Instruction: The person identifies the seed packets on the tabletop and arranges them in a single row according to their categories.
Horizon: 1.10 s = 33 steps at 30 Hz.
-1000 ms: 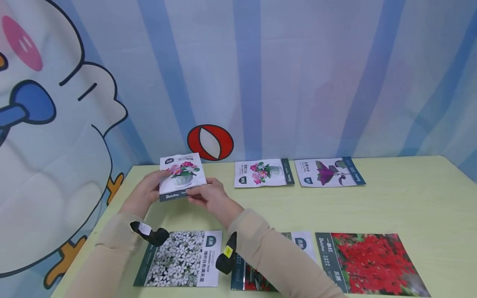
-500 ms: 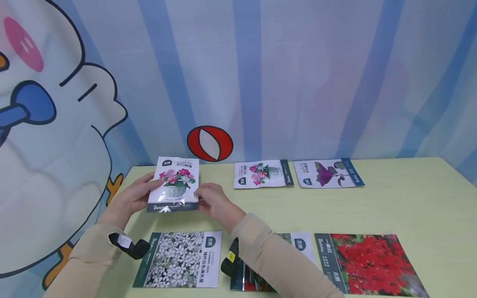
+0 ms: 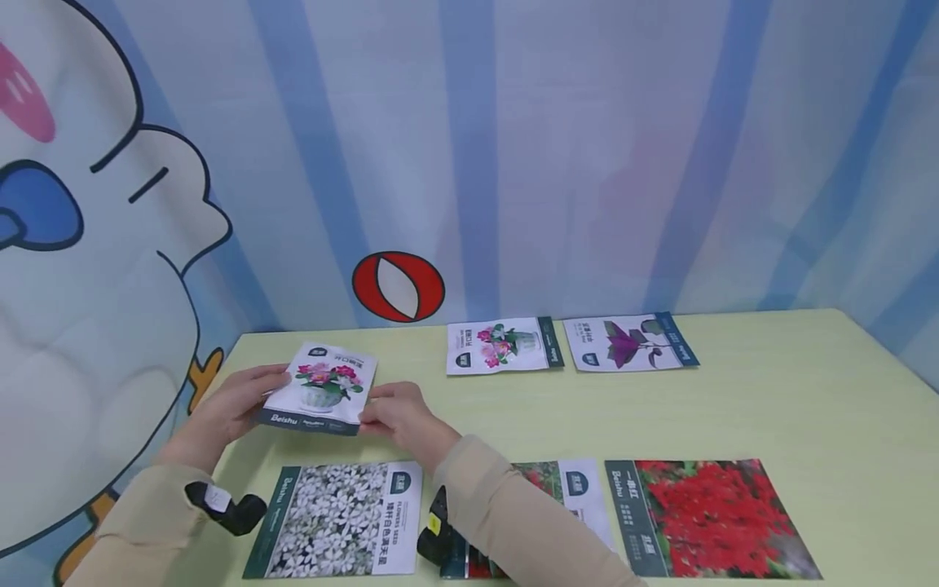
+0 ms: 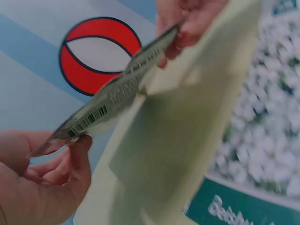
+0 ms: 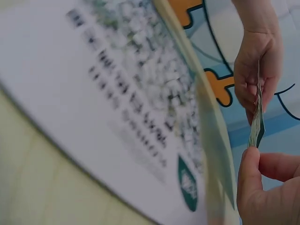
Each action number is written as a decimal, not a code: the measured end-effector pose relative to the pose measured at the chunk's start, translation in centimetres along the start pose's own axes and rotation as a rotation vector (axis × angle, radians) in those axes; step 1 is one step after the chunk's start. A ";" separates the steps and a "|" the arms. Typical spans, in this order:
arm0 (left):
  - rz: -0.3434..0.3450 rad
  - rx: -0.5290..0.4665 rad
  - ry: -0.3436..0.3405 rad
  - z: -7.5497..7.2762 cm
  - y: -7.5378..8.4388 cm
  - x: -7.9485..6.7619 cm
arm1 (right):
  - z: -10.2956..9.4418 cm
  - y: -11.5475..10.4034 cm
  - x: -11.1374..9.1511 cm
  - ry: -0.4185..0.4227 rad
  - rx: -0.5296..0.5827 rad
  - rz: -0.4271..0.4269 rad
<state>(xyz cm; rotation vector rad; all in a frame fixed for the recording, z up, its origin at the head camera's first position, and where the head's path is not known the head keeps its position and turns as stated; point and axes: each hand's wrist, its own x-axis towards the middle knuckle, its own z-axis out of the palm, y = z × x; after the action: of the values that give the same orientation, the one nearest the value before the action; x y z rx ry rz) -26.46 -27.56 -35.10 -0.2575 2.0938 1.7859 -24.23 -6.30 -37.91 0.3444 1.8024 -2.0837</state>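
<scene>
A white seed packet (image 3: 323, 387) with pink flowers in a pot is held above the table's left side. My left hand (image 3: 238, 403) pinches its left edge, thumb on the front. At the lower right corner my right hand (image 3: 403, 420) pinches it too. The left wrist view shows the packet's back (image 4: 112, 93) with a barcode, raised off the tabletop and casting a shadow. Seen edge-on in the right wrist view, the packet (image 5: 257, 126) spans between both hands. Below it lies a white-flower seed packet (image 3: 333, 522).
At the table's back lie a second pink-flower packet (image 3: 502, 346) and a purple-flower packet (image 3: 627, 342). A red-flower packet (image 3: 715, 518) lies front right. Another packet (image 3: 583, 497) is partly covered by my right forearm. A printed curtain (image 3: 543, 163) stands behind the table (image 3: 770, 391).
Both hands have carried the potted-flower packet down and to the left, toward the tabletop, and tilted it flatter. The head view has shifted slightly to the right.
</scene>
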 end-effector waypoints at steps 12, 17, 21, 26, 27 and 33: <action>-0.019 0.332 0.126 -0.4 -2.4 0.3 | 0.0 1.1 0.3 0.036 -0.070 -0.012; -0.041 0.374 0.159 -0.4 -2.8 0.4 | 0.6 1.7 0.3 0.085 -0.114 -0.044; -0.048 0.379 0.188 -0.4 -3.2 0.5 | 1.1 2.0 0.2 0.119 -0.174 -0.081; -0.037 0.399 0.207 -0.2 -3.5 0.4 | 1.3 2.1 -0.1 0.152 -0.192 -0.101; -0.035 0.401 0.209 -0.2 -3.5 0.4 | 1.3 2.1 -0.1 0.153 -0.192 -0.103; -0.024 0.400 0.208 -0.3 -3.6 0.5 | 1.3 1.9 -0.2 0.158 -0.221 -0.087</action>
<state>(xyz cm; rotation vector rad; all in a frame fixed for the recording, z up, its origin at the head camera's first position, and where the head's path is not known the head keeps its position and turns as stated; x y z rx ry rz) -25.57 -28.41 -38.53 -0.3664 2.5230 1.3338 -23.21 -7.76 -39.32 0.3850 2.1525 -1.9344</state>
